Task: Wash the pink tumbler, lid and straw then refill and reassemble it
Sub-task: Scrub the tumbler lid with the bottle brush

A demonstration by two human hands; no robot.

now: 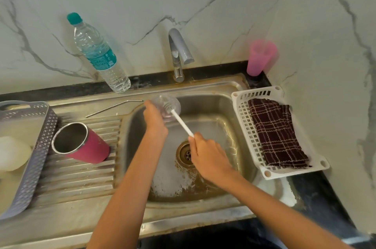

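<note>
Lid (169, 104), clear: gripped by left hand (155, 120), fingers curled behind it and mostly hidden, open side tilted toward the bristles. Brush (182, 122), white: handle end clasped in closed fingers of right hand (207, 155), both over the sink (215, 126), presumably to catch drips. Tumbler (81, 143), pink: on its side, well left of the left fingers, likely draining. Straw (114, 108), metal: just beside the left fingertips, within reach.

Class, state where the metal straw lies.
Head view: the metal straw lies along the back of the draining board, left of the basin, behind the pink tumbler.
</note>
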